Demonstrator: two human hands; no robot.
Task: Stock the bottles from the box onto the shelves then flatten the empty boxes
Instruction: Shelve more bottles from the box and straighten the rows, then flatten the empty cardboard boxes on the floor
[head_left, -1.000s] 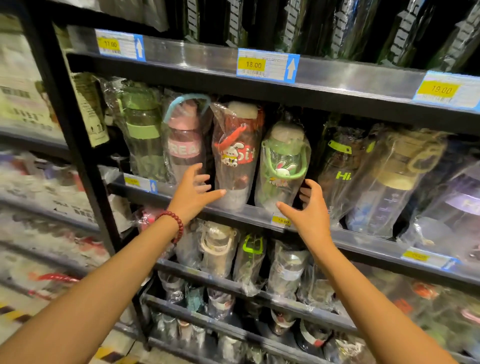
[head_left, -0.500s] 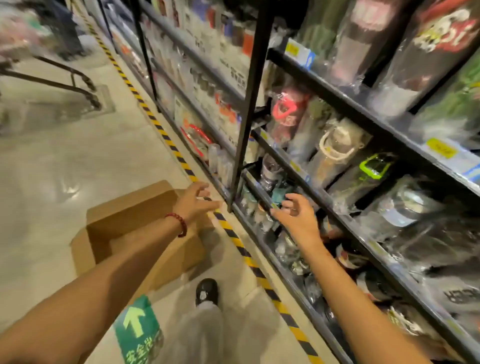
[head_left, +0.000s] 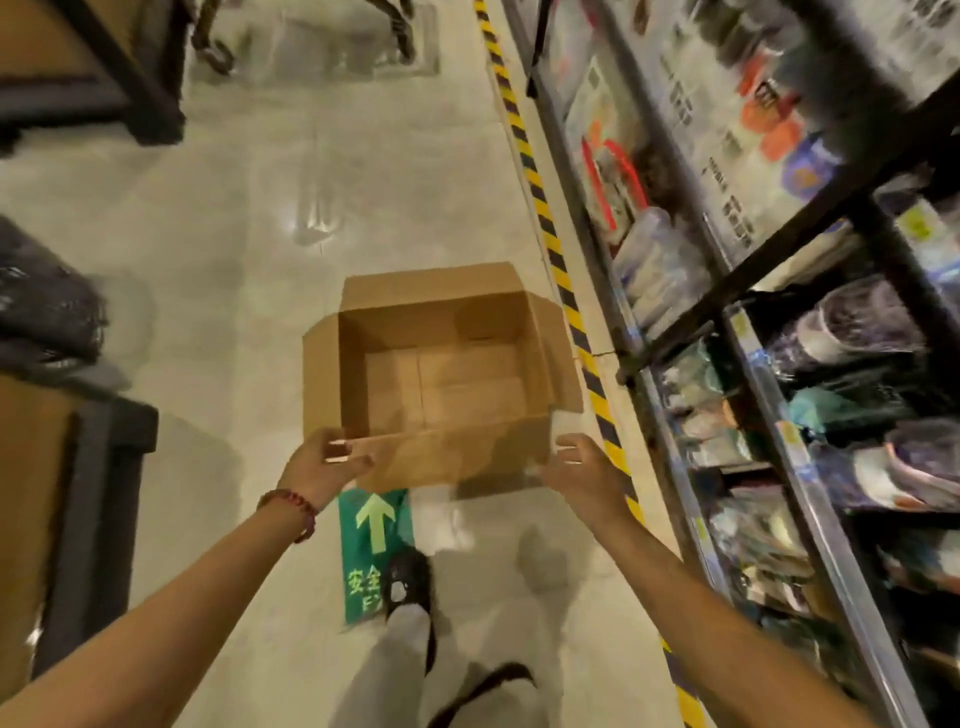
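An empty cardboard box (head_left: 441, 374) sits open on the floor (head_left: 208, 234), just beyond both sets of fingertips. The left hand (head_left: 322, 462) and right hand (head_left: 582, 473) reach with fingers spread, grasping nothing. It looks light and stiff; best gripped at the near flap's corners.

Brown cardboard box (head_left: 441, 364) sits open, apparently empty, beside stocked shelves (head_left: 779, 322).

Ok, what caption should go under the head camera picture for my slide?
Both hands, left and right, reach down toward an empty cardboard box standing open on the aisle floor beside the stocked shelves.
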